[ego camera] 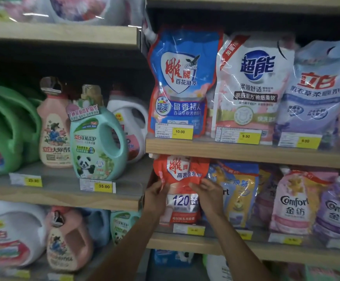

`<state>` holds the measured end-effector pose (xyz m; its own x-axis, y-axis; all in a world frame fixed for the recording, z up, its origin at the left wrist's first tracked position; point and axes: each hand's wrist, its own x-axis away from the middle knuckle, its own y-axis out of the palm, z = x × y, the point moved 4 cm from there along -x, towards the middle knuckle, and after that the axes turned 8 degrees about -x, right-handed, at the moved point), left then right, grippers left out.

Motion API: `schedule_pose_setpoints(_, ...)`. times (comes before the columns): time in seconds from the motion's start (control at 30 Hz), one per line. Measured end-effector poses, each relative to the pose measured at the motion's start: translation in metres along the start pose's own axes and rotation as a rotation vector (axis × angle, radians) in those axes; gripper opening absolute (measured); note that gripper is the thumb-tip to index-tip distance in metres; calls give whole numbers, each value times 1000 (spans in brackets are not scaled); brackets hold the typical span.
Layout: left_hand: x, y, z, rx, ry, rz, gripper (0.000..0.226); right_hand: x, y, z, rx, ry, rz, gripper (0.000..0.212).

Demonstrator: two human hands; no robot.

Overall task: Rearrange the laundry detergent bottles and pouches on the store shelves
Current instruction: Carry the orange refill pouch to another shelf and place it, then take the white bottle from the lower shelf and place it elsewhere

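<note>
An orange-red detergent pouch [182,173] stands at the left end of the right unit's middle shelf [185,243]. My left hand [156,196] grips its left edge. My right hand [207,194] holds its right side. The pouch's top is crumpled just under the shelf above. On that upper shelf [236,151] stand a blue pouch [177,82], a white and pink pouch [252,86] and a lilac pouch [317,92]. A teal panda bottle [96,142] and a pink bottle [53,130] stand on the left unit.
A yellow and blue pouch [238,191] presses against the held pouch's right side, with pink and purple Comfort pouches [294,201] further right. Green jugs [5,126] and a white jug [130,122] fill the left shelf. More bottles [13,232] sit below.
</note>
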<state>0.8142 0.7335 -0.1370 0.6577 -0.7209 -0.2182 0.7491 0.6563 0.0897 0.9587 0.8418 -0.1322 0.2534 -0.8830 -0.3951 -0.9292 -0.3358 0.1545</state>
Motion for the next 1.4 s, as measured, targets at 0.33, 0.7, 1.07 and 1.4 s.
schedule_pose_setpoints(0.33,20,-4,-14,-306,117,-274,53,27,-17,11,247,62,-294,48)
schedule_pose_setpoints(0.7,27,-11,-7,-449,-10,-307,52,50,-14,-1,354,124,-219,57)
schedule_pose_setpoints(1.07,54,-8,23,-466,29,-239,46,59,-19,-23,565,165,-240,61)
schedule_pose_setpoints(1.4,130,11,6,-817,216,-104,62,100,-73,-33,728,86,-293,20)
